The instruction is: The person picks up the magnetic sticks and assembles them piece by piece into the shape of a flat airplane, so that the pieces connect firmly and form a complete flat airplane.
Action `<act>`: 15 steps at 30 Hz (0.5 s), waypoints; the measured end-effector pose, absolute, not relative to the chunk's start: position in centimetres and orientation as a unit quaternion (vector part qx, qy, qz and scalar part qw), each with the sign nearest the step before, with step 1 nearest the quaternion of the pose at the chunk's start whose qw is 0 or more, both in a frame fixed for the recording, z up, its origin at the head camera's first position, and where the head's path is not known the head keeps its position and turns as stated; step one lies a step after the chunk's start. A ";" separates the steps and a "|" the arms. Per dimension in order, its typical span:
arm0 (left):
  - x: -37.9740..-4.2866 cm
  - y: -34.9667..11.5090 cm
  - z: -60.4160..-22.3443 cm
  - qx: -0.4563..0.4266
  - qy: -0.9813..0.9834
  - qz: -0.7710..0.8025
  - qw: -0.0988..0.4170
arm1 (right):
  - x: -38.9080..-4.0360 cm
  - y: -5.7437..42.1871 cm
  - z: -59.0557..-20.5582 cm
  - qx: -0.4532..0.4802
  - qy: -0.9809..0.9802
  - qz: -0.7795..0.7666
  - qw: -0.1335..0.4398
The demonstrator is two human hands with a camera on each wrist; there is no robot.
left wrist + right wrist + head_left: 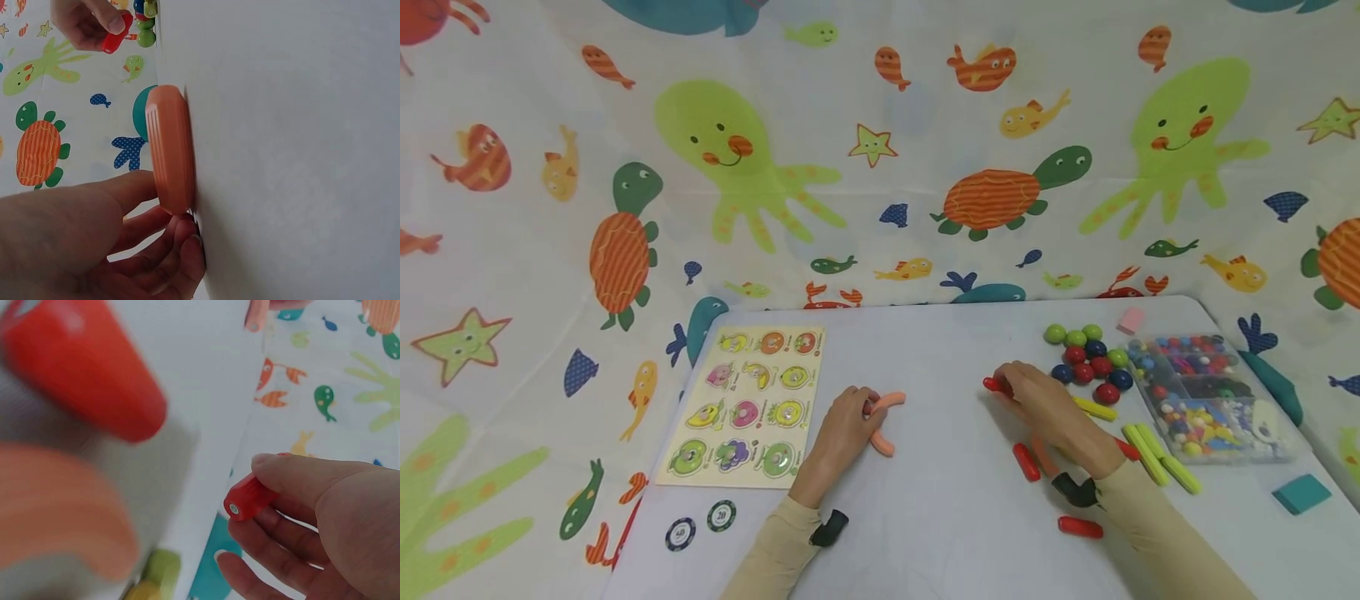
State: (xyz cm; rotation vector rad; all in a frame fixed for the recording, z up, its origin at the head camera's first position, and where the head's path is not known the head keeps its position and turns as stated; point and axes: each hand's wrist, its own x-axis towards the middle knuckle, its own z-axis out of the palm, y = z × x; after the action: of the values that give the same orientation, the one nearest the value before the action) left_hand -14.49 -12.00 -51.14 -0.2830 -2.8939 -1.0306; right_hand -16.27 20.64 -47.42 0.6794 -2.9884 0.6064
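My left hand [846, 423] is low over the table beside the fruit board, its curled fingers holding an orange curved stick [170, 150] at the near end. In the head view, orange curved arms [889, 401] stick out on both sides of the fingertips; their join is hidden by the hand. Right of centre, my right hand [1047, 410] pinches a short red stick [249, 497] between thumb and fingers. A small round spot shows on that stick's end. Beneath the right hand lie a red stick [1026, 462] and an orange curved stick [1043, 455].
Another red stick [1080, 527] lies nearer me. Yellow-green sticks [1152, 454], several coloured balls [1101, 367] and a divided bead box [1213, 392] are at the right, plus a teal block [1302, 494]. The fruit puzzle board [741, 406] and poker chips [721, 516] are at the left.
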 end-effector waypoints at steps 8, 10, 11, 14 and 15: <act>-14.5 -12.1 -51.1 -0.095 -0.938 -0.332 0.032 | -17.7 17.1 -47.3 0.278 -0.945 0.164 0.061; -14.5 -12.2 -51.1 -0.096 -0.938 -0.331 0.033 | -17.9 16.0 -47.3 0.284 -0.944 0.160 0.055; -14.5 -12.2 -51.1 -0.096 -0.938 -0.330 0.033 | -18.1 15.5 -47.4 0.285 -0.944 0.156 0.049; -14.6 -12.3 -51.1 -0.093 -0.939 -0.331 0.029 | -18.2 14.1 -47.5 0.287 -0.946 0.147 0.031; -14.6 -12.3 -51.1 -0.092 -0.939 -0.331 0.027 | -18.3 13.6 -47.6 0.288 -0.946 0.144 0.026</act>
State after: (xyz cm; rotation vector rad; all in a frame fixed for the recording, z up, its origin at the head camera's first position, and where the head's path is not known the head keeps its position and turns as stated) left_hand -14.56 -12.30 -51.06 -0.2844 -2.8984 -1.0227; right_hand -18.29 13.60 -47.56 0.8909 -2.9242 0.4454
